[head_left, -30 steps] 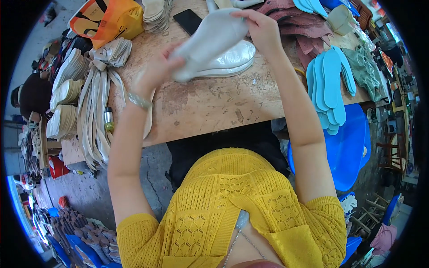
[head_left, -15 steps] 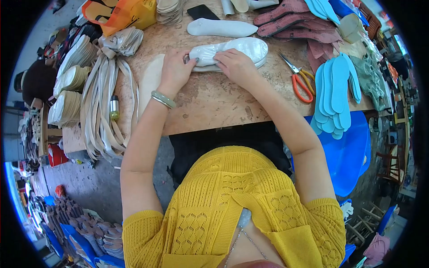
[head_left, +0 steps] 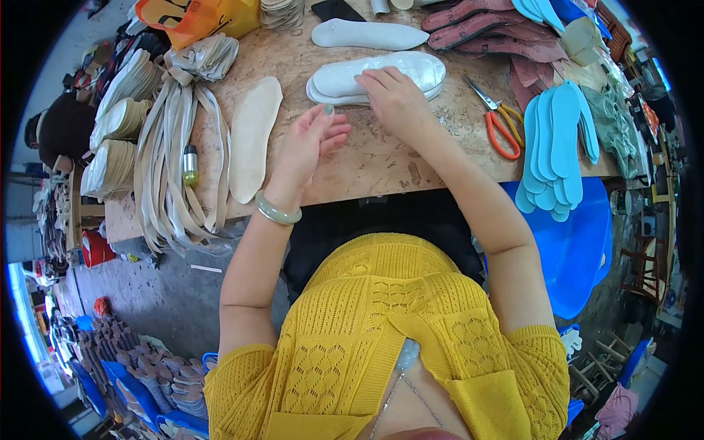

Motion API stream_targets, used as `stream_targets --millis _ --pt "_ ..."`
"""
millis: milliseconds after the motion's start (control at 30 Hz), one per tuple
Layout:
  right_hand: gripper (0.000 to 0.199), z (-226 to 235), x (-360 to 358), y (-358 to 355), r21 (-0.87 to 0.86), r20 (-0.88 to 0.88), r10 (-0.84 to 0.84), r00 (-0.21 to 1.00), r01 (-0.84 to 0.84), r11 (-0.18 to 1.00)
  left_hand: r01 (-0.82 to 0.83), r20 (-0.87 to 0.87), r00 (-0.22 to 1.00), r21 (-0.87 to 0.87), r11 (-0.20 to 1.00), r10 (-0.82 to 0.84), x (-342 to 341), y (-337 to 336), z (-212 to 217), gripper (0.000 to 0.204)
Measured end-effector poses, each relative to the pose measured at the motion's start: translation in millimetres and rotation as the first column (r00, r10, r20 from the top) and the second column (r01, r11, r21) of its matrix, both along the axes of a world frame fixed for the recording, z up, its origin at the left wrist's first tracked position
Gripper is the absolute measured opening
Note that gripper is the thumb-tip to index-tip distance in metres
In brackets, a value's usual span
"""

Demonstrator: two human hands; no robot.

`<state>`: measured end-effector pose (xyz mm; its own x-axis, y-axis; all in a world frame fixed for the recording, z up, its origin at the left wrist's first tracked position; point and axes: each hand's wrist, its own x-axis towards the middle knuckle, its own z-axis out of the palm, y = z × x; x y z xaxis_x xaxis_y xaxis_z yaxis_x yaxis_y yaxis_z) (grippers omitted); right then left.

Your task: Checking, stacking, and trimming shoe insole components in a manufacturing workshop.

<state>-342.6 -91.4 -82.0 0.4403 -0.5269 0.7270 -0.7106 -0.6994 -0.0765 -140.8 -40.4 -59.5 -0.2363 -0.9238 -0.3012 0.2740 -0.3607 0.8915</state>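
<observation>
A shiny white insole [head_left: 418,67] lies on a small stack of similar pieces at the middle of the table. My right hand [head_left: 400,103] rests its bent fingertips on its top surface, with the fingers covering part of it. Nearer me, my left hand [head_left: 314,143] is lifted off the stack, its fingers loosely apart and nothing in them. Left of that hand lies a single beige insole [head_left: 255,139]. Beyond the stack is another white insole [head_left: 367,34].
Orange-handled scissors [head_left: 501,132] lie right of the stack, beside light blue insoles [head_left: 550,139] at the table's edge. Dark red sheets [head_left: 491,37] are piled behind. At left hang beige strips [head_left: 165,161] with a small bottle [head_left: 190,165]. A blue chair [head_left: 568,257] stands at right.
My left hand has let go of the insole's left end and drawn back toward me. My right hand stays on the insole. The beige insole is now fully uncovered.
</observation>
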Motion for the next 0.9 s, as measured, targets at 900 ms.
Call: stream_targets --millis 900 --pt "0.028 3.1 -19.1 122.7 0.326 0.289 -0.051 0.956 -0.048 0.944 -0.011 -0.064 0.998 -0.173 0.985 0.0 -40.4 38.1 -14.3 0.034"
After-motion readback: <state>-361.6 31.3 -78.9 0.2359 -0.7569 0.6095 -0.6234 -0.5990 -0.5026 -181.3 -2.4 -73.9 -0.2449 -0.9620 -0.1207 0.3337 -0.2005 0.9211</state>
